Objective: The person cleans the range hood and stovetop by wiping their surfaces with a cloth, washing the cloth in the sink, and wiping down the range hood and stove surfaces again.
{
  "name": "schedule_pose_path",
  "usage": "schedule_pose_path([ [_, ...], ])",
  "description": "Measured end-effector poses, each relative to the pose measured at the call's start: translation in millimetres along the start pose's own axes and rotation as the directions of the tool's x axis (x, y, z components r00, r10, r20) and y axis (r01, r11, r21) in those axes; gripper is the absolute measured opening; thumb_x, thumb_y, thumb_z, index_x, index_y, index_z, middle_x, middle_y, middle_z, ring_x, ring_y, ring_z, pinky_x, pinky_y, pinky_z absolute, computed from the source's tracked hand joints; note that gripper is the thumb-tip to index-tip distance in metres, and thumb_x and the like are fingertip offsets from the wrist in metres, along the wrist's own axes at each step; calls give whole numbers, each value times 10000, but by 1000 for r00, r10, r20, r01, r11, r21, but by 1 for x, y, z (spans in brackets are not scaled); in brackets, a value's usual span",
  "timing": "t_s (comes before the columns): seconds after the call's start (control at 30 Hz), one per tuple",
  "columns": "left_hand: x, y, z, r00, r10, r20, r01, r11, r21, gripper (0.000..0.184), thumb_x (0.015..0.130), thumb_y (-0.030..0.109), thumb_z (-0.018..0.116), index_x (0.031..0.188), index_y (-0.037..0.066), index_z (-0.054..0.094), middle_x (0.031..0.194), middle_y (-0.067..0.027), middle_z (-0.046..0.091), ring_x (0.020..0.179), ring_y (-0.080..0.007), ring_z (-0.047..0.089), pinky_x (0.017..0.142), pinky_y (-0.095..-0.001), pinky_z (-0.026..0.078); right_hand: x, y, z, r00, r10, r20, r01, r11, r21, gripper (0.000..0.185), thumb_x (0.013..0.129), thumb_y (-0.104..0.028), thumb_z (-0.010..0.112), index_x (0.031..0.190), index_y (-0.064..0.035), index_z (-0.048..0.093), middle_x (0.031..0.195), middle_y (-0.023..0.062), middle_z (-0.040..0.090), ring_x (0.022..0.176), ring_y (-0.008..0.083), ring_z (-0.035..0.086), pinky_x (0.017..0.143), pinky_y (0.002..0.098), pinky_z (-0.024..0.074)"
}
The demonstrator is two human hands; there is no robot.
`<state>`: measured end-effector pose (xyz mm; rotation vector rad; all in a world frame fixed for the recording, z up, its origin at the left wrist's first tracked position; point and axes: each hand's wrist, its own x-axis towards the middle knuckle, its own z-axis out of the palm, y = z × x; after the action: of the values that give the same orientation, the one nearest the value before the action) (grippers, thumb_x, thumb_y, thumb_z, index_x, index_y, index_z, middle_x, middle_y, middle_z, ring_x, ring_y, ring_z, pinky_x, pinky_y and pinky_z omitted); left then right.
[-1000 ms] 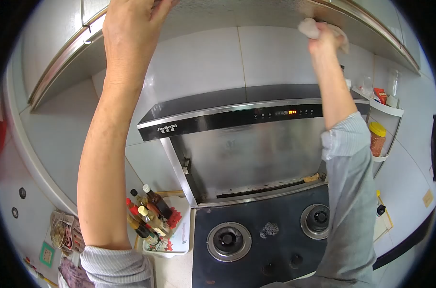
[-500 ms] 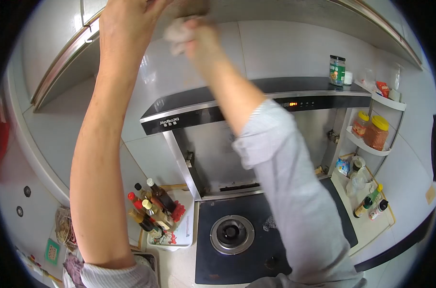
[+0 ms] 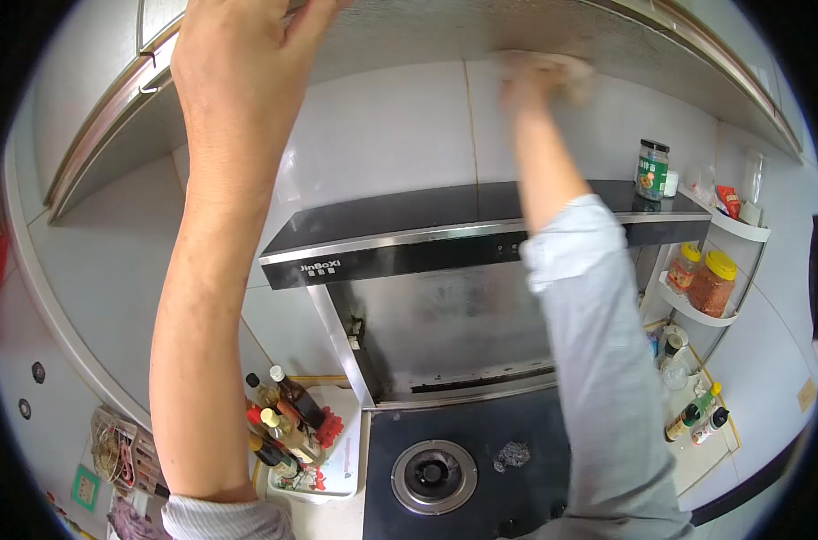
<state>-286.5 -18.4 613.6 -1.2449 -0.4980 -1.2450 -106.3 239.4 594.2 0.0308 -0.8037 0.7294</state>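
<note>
My right hand [image 3: 528, 79] is closed on a pale cloth [image 3: 575, 77], held up against the underside of the wall cabinet [image 3: 409, 34]. Both hand and cloth are smeared by motion. My left hand [image 3: 240, 45] is raised at the cabinet's front edge at the top left. Its thumb is stretched out to the right, while the other fingers are cut off by the top of the view. Below the arms is a black range hood [image 3: 382, 216], with a green-labelled jar [image 3: 651, 169] standing on its right end.
A black gas hob [image 3: 391, 504] lies below, with a dark mesh scrubber [image 3: 512, 455] on it. Several sauce bottles [image 3: 296, 400] stand in a white tray [image 3: 344, 477] at left. Corner shelves [image 3: 697, 312] at right hold yellow-lidded jars [image 3: 713, 283].
My right hand has moved the cloth rightward along the cabinet's underside. My left hand stays near the cabinet edge. The view has tilted up somewhat, so the hood and hob sit lower.
</note>
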Motion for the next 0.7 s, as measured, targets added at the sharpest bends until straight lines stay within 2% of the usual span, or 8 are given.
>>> schedule_pose_path([
  [0.03, 0, -2, 1, 1000, 26, -12, -26, 1000, -4, 159, 723, 98, 706, 735, 17, 570, 682, -88, 542, 683, -251, 496, 626, -354, 397, -15, 35, 23, 996, 70, 47, -74, 993, 92, 797, 870, -269, 559, 1425, -132, 3, 1493, 116, 76, 1363, 276, 171, 1111, 452, 176],
  [0.13, -1, -3, 1, 999, 50, -15, -50, 998, -23, 157, 721, 101, 705, 734, 23, 569, 685, -88, 542, 683, -259, 494, 630, -358, 397, -86, 79, 101, 967, 245, 69, -253, 956, 149, 638, 760, -100, 574, 1358, -93, 354, 1363, 128, 368, 1227, 255, 373, 1028, 411, 331],
  [0.27, 3, 1, -10, 997, 63, 55, -61, 998, -23, 130, 744, 106, 682, 768, 18, 590, 721, -110, 574, 714, -291, 534, 645, -370, 426, -147, 25, 76, 813, 329, 481, -467, 862, 199, 701, 653, -11, 536, 1330, -69, 363, 1258, 125, 477, 1128, 292, 504, 944, 389, 450],
  [0.47, 2, 3, -53, 954, -160, 253, 201, 968, -147, 162, 796, 161, 645, 865, 14, 641, 838, -154, 647, 814, -319, 629, 679, -360, 484, -176, -55, -12, 596, 420, 684, -636, 767, 83, 748, 593, -25, 467, 1337, -9, 394, 1239, 143, 507, 1158, 294, 496, 1018, 376, 391],
  [0.57, -58, 11, -69, 919, -285, 272, 352, 904, -244, 284, 871, 176, 616, 1133, 66, 625, 1104, -74, 647, 995, -156, 609, 844, -288, 477, -195, -91, -44, 632, 518, 577, -640, 769, 11, 762, 594, -68, 461, 1348, -3, 381, 1247, 154, 508, 1164, 277, 493, 1024, 357, 385],
  [0.6, -79, 25, -81, 751, -489, 444, 625, 744, -237, 327, 872, 173, 589, 1175, 51, 596, 1166, -130, 616, 1097, -257, 581, 934, -350, 446, -199, -104, -51, 613, 531, 585, -651, 759, -6, 757, 585, -68, 467, 1334, 4, 391, 1224, 158, 524, 1146, 281, 508, 1011, 356, 398],
  [0.63, -103, 35, -85, 604, -591, 534, 783, 564, -261, 375, 887, 237, 595, 1200, 31, 580, 1187, -154, 604, 1121, -245, 565, 955, -358, 432, -200, -112, -60, 579, 543, 609, -669, 742, -26, 746, 588, -68, 467, 1327, 5, 399, 1216, 160, 530, 1132, 282, 519, 1004, 356, 406],
  [0.7, -133, 66, -90, 315, -627, 712, 948, 179, -261, 573, 869, 375, 628, 1314, 44, 483, 1217, -190, 571, 1154, -266, 532, 982, -361, 407, -201, -126, -75, 514, 560, 650, -699, 712, -60, 723, 596, -67, 468, 1313, 7, 414, 1200, 164, 542, 1104, 284, 540, 989, 356, 422],
])
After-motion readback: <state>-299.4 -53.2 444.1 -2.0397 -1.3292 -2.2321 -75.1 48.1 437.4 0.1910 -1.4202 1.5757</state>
